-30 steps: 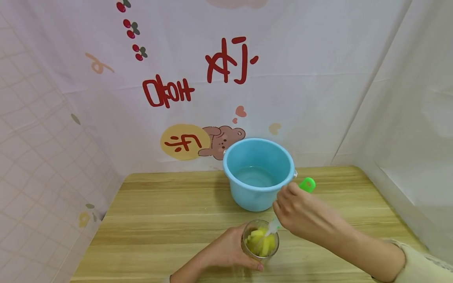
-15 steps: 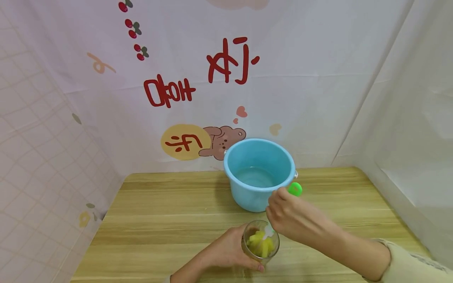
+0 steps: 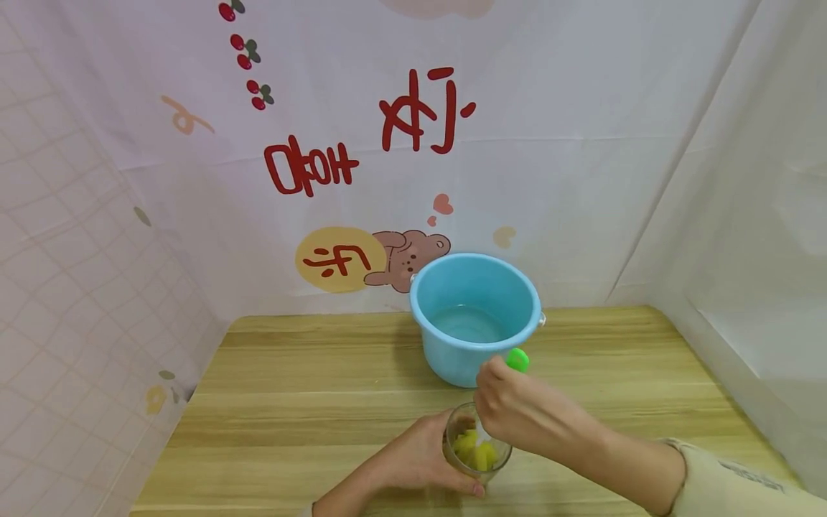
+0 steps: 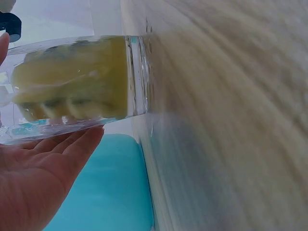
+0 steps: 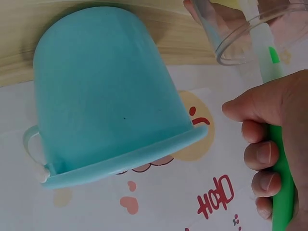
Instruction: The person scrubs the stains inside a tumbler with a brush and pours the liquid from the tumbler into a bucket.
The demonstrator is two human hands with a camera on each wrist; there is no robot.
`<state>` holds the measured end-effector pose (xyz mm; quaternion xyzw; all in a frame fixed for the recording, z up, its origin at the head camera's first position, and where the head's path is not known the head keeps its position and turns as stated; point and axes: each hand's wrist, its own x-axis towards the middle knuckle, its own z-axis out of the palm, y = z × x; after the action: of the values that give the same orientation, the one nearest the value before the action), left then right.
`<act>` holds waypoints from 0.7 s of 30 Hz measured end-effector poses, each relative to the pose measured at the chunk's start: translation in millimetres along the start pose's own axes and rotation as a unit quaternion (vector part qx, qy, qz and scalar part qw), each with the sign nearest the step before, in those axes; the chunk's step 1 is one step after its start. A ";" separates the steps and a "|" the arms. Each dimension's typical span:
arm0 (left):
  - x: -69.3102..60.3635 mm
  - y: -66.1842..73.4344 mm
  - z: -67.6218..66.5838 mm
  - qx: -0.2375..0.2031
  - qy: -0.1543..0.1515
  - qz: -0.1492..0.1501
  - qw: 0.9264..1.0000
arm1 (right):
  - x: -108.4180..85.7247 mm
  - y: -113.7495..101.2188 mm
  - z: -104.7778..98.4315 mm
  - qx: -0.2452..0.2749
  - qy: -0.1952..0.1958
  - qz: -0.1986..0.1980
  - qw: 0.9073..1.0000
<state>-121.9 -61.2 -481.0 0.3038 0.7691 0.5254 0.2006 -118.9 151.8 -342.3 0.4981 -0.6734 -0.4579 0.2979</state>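
A clear drinking glass (image 3: 500, 459) stands near the front of the table. My left hand (image 3: 420, 456) grips its side, fingers behind and thumb at the front; the palm (image 4: 33, 178) shows in the left wrist view. Inside the glass is the yellow, lobed sponge-like head (image 4: 72, 79) of a cup brush (image 5: 284, 192) with a green handle and a whitish neck. My right hand (image 3: 530, 402) holds the handle in curled fingers, above the rim; the green end sticks out past the fist. My right hand partly hides the neck in the head view.
A light blue bucket (image 3: 446, 359) stands behind the glass, with what looks like shallow water at its bottom. The wooden table (image 3: 310, 402) extends to both sides. A white printed cloth (image 3: 568, 179) hangs behind it.
My right hand has moved left and slightly down with the brush handle, closer over the glass. The yellow head has shifted inside the glass. My left hand and the glass stay nearly still.
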 end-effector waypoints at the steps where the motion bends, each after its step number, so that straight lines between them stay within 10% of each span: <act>1: 0.2 0.2 0.0 0.000 0.000 0.001 1.000 | 1.1 -1.0 0.1 0.000 0.000 -0.002 1.000; 21: 0.5 1.2 -0.8 -0.035 -0.023 0.014 0.999 | 21.6 -5.7 3.5 -0.031 0.016 0.004 0.999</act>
<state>-122.5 -61.0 -479.5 0.3193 0.7410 0.5475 0.2217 -126.7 132.1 -350.1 0.4936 -0.6557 -0.4692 0.3259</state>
